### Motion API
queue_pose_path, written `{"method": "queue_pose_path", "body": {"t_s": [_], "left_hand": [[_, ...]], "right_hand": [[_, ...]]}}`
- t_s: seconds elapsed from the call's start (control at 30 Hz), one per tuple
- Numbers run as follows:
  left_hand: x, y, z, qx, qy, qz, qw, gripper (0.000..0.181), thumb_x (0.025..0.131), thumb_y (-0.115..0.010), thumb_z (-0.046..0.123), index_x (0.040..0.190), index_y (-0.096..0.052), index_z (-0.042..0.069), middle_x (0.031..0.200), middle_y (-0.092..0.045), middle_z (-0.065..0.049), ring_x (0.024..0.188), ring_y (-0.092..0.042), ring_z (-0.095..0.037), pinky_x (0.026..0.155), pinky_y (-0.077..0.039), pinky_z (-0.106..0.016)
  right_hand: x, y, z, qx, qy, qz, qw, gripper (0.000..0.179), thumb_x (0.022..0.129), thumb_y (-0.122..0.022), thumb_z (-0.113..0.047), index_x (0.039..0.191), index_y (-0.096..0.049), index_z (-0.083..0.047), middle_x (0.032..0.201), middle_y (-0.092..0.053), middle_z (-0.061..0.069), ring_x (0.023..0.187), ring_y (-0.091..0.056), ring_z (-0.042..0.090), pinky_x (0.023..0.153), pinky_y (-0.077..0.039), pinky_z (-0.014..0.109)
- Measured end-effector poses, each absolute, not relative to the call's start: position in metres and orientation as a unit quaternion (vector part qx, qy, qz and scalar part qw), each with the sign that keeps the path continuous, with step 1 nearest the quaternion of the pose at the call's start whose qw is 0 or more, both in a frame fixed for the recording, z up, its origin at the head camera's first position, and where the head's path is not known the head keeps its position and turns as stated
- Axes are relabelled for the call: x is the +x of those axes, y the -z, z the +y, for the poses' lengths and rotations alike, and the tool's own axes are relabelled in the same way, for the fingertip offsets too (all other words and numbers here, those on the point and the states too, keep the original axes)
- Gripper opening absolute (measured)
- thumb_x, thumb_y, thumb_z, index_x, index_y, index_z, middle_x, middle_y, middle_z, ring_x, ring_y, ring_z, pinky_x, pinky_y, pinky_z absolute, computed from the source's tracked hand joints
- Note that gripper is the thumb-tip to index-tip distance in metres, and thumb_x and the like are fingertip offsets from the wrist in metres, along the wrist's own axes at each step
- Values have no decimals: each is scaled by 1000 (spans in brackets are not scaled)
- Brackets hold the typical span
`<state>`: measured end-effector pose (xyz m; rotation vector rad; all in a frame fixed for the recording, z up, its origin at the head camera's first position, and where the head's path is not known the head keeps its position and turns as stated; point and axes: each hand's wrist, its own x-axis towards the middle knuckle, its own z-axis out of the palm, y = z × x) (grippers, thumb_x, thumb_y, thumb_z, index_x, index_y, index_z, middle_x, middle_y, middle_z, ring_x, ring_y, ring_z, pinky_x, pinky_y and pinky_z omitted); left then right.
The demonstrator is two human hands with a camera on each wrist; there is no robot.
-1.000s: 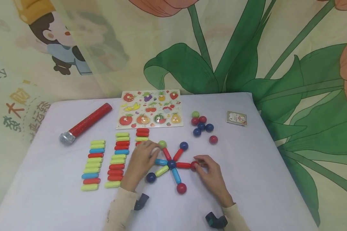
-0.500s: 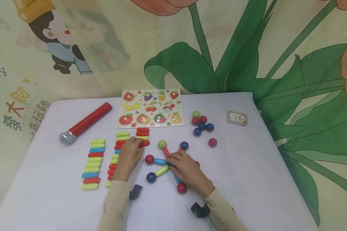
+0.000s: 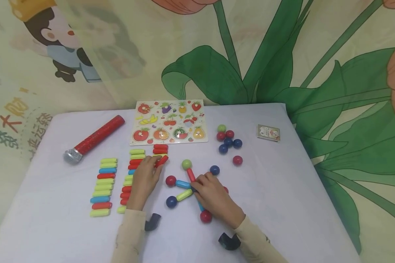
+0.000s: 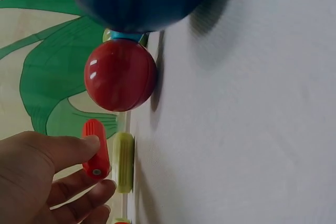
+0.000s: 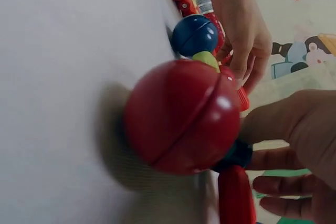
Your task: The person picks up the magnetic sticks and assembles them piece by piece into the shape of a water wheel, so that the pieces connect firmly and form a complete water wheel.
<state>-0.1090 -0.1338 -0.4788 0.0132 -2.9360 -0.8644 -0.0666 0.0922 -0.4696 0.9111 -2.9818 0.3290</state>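
Observation:
My left hand (image 3: 145, 180) pinches a red toy rod (image 4: 96, 150) between thumb and fingers, raised over a yellow-green rod (image 4: 124, 162). On the table lies a star of rods and balls. My right hand (image 3: 217, 197) reaches over its middle, fingers and thumb holding the dark blue centre ball (image 5: 236, 155). Its visible arms include a red rod (image 3: 191, 174) with a green ball (image 3: 186, 164), a blue rod (image 3: 183, 183) with a red ball (image 3: 170, 180), and a yellow-green rod (image 3: 184, 195) with a dark blue ball (image 3: 171, 202). The right hand partly hides the others.
Columns of coloured rods (image 3: 102, 187) lie on the left. Behind them are a red toy microphone (image 3: 98, 136) and a fruit puzzle board (image 3: 168, 122). Loose balls (image 3: 228, 141) cluster at the back, with a red ball (image 3: 237, 160) apart and a card box (image 3: 268, 133) to the right.
My left hand has moved left and lifted a red rod. The right hand has left the star's right-hand red ball for its centre. The upper-right dark blue ball has shifted slightly outward.

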Motion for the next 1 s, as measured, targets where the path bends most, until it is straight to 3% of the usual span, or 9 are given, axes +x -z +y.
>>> {"method": "queue_pose_path", "body": {"t_s": [0.33, 0.57, 0.77, 1.0], "left_hand": [[-104, 474, -125, -21, 329, -943, 56, 43, 86, -72, 17, 127, -59, 10, 106, -62, -8, 94, -60, -23, 82, -56, -40], [-109, 461, -108, -92, 323, -942, 2, 39, 86, -72, 17, 123, -63, 11, 111, -65, -6, 104, -58, -23, 91, -52, -43], [-116, 453, -98, -165, 283, -944, -35, 33, 84, -74, 21, 116, -66, 13, 104, -65, -1, 97, -57, -18, 85, -54, -36], [-124, 458, -87, -191, 316, -928, -35, 31, 86, -72, 20, 116, -67, 12, 106, -67, 0, 95, -56, -17, 83, -52, -33]], "right_hand": [[-66, 464, 85, 263, -67, -962, 6, 37, 78, -80, -33, 106, -73, -12, 91, -64, 2, 79, -43, 14, 69, -43, 24], [-58, 468, 83, 264, -59, -963, 18, 41, 79, -78, -39, 108, -72, -11, 92, -63, 2, 81, -46, 15, 70, -45, 25], [-62, 463, 91, 256, -109, -960, 0, 38, 80, -77, -39, 108, -70, -14, 98, -64, 0, 83, -49, 14, 73, -46, 26], [-103, 452, 113, 179, -218, -959, 1, 42, 85, -73, -29, 124, -61, -16, 112, -61, 2, 102, -57, 19, 87, -52, 35]]}}
